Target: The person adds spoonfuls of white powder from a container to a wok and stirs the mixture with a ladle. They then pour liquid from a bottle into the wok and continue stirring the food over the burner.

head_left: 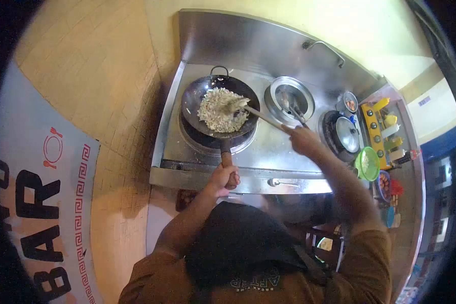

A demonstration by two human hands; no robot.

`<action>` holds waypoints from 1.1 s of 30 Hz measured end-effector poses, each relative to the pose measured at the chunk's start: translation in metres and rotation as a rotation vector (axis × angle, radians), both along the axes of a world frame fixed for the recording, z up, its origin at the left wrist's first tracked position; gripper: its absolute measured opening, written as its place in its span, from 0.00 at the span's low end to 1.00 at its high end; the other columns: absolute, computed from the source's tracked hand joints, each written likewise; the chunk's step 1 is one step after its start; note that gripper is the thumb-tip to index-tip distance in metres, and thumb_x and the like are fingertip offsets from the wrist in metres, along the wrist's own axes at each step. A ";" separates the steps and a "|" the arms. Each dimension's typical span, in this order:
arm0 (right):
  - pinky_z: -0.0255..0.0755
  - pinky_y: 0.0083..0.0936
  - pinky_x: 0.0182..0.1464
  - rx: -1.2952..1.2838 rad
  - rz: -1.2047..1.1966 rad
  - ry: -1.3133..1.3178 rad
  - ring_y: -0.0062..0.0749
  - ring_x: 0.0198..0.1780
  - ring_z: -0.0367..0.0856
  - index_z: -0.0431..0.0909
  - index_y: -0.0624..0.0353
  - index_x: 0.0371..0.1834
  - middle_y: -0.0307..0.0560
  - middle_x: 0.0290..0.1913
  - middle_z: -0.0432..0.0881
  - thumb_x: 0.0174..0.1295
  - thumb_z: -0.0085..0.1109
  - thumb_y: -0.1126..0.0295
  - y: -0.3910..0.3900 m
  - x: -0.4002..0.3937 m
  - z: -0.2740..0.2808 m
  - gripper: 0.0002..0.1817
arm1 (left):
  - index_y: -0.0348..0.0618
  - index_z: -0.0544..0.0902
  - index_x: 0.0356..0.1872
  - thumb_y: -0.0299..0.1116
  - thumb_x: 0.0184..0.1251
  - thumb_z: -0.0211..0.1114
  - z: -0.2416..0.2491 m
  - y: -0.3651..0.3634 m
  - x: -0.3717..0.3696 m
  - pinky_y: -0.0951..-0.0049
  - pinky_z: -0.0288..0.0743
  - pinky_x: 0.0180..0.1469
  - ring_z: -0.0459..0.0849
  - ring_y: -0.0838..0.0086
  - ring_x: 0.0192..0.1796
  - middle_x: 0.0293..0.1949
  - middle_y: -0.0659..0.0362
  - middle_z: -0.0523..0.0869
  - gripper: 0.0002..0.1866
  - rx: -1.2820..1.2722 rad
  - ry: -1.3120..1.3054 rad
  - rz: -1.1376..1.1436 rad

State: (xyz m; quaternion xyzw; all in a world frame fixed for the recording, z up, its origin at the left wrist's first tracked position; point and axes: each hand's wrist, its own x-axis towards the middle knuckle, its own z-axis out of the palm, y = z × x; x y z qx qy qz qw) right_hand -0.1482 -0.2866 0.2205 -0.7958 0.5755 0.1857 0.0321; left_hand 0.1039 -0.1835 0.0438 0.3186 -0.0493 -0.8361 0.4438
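A dark wok (pixel 191 96) sits on the left burner of a steel stove, filled in its middle with fried rice (pixel 213 112), or a similar pale, grainy food. My left hand (pixel 223 178) is wrapped around the wok's wooden handle (pixel 225 148), close to the stove's front edge. Out to the right, my right hand (pixel 303 140) grips a long-handled wok spatula (pixel 263 116). Its head lies in the food and is blurred, so its exact shape is hard to make out.
Right of the wok stands a round metal pot (pixel 273 101) with a utensil in it. Farther right are a lidded pan (pixel 346 135), a green bowl (pixel 367 163) and a yellow rack (pixel 375 126) with bottles. A small ladle (pixel 274 182) lies along the front edge. A tap (pixel 327 48) juts from the backsplash.
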 end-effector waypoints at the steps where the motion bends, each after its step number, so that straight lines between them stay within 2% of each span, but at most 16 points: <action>1: 0.75 0.42 0.43 0.019 -0.032 -0.099 0.50 0.40 0.82 0.61 0.43 0.69 0.61 0.38 0.81 0.62 0.49 0.69 -0.010 -0.002 -0.020 0.29 | 0.43 0.69 0.34 0.23 0.57 0.60 -0.007 0.001 -0.001 0.68 0.72 0.22 0.75 0.72 0.20 0.22 0.59 0.73 0.09 -0.041 -0.031 0.015; 3: 0.73 0.48 0.47 -0.055 -0.093 -0.420 0.60 0.42 0.80 0.66 0.50 0.64 0.67 0.40 0.80 0.62 0.49 0.69 -0.005 -0.005 -0.045 0.25 | 0.43 0.68 0.35 0.23 0.57 0.60 -0.011 -0.004 0.006 0.67 0.73 0.22 0.75 0.72 0.20 0.22 0.59 0.73 0.09 -0.073 -0.076 0.028; 6: 0.73 0.48 0.46 -0.169 -0.101 -0.581 0.59 0.42 0.80 0.67 0.51 0.64 0.70 0.38 0.80 0.63 0.48 0.67 -0.011 -0.003 -0.080 0.23 | 0.43 0.68 0.35 0.22 0.57 0.60 -0.015 -0.002 0.016 0.67 0.73 0.21 0.76 0.71 0.19 0.22 0.59 0.74 0.09 -0.037 -0.080 0.014; 9: 0.73 0.47 0.46 0.146 -0.415 -0.794 0.61 0.43 0.80 0.67 0.52 0.64 0.71 0.36 0.79 0.64 0.47 0.67 -0.024 0.036 -0.093 0.23 | 0.43 0.67 0.36 0.22 0.57 0.59 -0.015 -0.001 0.019 0.67 0.74 0.21 0.76 0.71 0.19 0.22 0.59 0.74 0.10 -0.049 -0.083 -0.001; 10: 0.76 0.42 0.39 0.310 -0.597 -0.806 0.57 0.36 0.82 0.67 0.53 0.64 0.69 0.35 0.80 0.64 0.48 0.66 -0.012 0.061 -0.055 0.24 | 0.43 0.67 0.37 0.22 0.57 0.59 -0.019 -0.001 0.018 0.67 0.74 0.20 0.76 0.71 0.19 0.22 0.59 0.74 0.10 -0.071 -0.113 -0.003; 13: 0.76 0.37 0.29 0.310 -0.505 -0.805 0.45 0.24 0.81 0.68 0.54 0.64 0.60 0.30 0.81 0.65 0.48 0.65 0.007 0.048 -0.054 0.23 | 0.43 0.67 0.38 0.22 0.58 0.59 -0.040 -0.011 0.022 0.68 0.74 0.20 0.76 0.72 0.20 0.22 0.59 0.73 0.11 -0.073 -0.145 -0.038; 14: 0.73 0.32 0.20 -0.266 0.138 -0.819 0.32 0.16 0.75 0.69 0.53 0.64 0.50 0.25 0.79 0.66 0.48 0.63 -0.009 0.018 -0.138 0.23 | 0.43 0.66 0.38 0.22 0.58 0.59 -0.046 -0.007 0.018 0.68 0.74 0.20 0.76 0.72 0.20 0.22 0.59 0.73 0.11 -0.055 -0.138 -0.052; 17: 0.71 0.31 0.18 0.158 -0.346 -0.820 0.30 0.14 0.72 0.68 0.53 0.65 0.47 0.21 0.76 0.66 0.48 0.63 -0.006 0.066 -0.084 0.23 | 0.43 0.66 0.38 0.22 0.59 0.59 -0.020 -0.005 0.015 0.69 0.74 0.20 0.75 0.73 0.20 0.23 0.59 0.73 0.11 -0.015 -0.153 0.007; 18: 0.65 0.22 0.15 0.320 -0.462 -0.953 0.20 0.12 0.65 0.67 0.50 0.67 0.35 0.17 0.67 0.70 0.44 0.60 -0.001 0.067 -0.067 0.22 | 0.44 0.66 0.38 0.22 0.59 0.59 -0.021 -0.009 0.017 0.70 0.74 0.20 0.75 0.73 0.20 0.23 0.59 0.73 0.11 -0.042 -0.146 0.011; 21: 0.65 0.23 0.14 0.540 -0.706 -1.067 0.20 0.11 0.64 0.68 0.50 0.66 0.34 0.17 0.66 0.70 0.43 0.60 0.017 0.048 -0.030 0.22 | 0.44 0.66 0.39 0.23 0.59 0.60 -0.032 -0.008 0.021 0.70 0.74 0.20 0.75 0.73 0.20 0.24 0.59 0.73 0.12 -0.048 -0.119 0.016; 22: 0.63 0.22 0.12 0.494 -0.634 -1.013 0.20 0.11 0.63 0.68 0.47 0.66 0.34 0.15 0.65 0.70 0.43 0.59 0.021 0.046 -0.044 0.22 | 0.44 0.67 0.39 0.23 0.59 0.60 -0.034 -0.010 0.019 0.70 0.74 0.20 0.76 0.73 0.20 0.24 0.59 0.73 0.12 -0.018 -0.109 0.021; 25: 0.65 0.22 0.13 0.143 -0.329 -0.665 0.22 0.11 0.66 0.67 0.46 0.66 0.41 0.17 0.69 0.70 0.43 0.57 0.000 0.064 -0.088 0.23 | 0.45 0.67 0.39 0.23 0.58 0.60 -0.027 -0.007 0.015 0.70 0.73 0.20 0.76 0.73 0.20 0.24 0.59 0.73 0.12 -0.039 -0.142 0.001; 26: 0.68 0.28 0.14 0.173 -0.310 -0.686 0.30 0.12 0.72 0.67 0.47 0.66 0.46 0.17 0.74 0.70 0.41 0.59 -0.005 0.062 -0.082 0.22 | 0.45 0.67 0.39 0.24 0.58 0.60 -0.024 -0.005 0.017 0.70 0.73 0.20 0.76 0.73 0.20 0.24 0.60 0.73 0.12 -0.059 -0.164 0.001; 29: 0.69 0.28 0.15 0.506 -0.624 -0.926 0.30 0.12 0.70 0.68 0.47 0.65 0.48 0.18 0.75 0.69 0.45 0.61 0.021 0.056 -0.027 0.21 | 0.44 0.68 0.38 0.24 0.58 0.60 -0.027 -0.003 0.021 0.69 0.73 0.20 0.76 0.73 0.20 0.23 0.60 0.74 0.10 -0.057 -0.177 0.040; 30: 0.75 0.38 0.24 0.454 -0.582 -0.723 0.46 0.19 0.77 0.67 0.52 0.64 0.58 0.24 0.80 0.67 0.46 0.63 0.027 0.049 -0.037 0.22 | 0.44 0.69 0.37 0.24 0.58 0.60 -0.028 -0.006 0.020 0.69 0.73 0.19 0.76 0.73 0.19 0.23 0.60 0.74 0.10 -0.064 -0.186 0.040; 33: 0.74 0.50 0.37 0.013 -0.108 -0.598 0.62 0.34 0.81 0.64 0.52 0.65 0.67 0.33 0.81 0.66 0.46 0.66 0.024 0.053 -0.094 0.23 | 0.43 0.70 0.34 0.25 0.58 0.61 -0.030 -0.010 0.017 0.69 0.73 0.19 0.75 0.73 0.18 0.22 0.60 0.74 0.08 -0.075 -0.208 0.016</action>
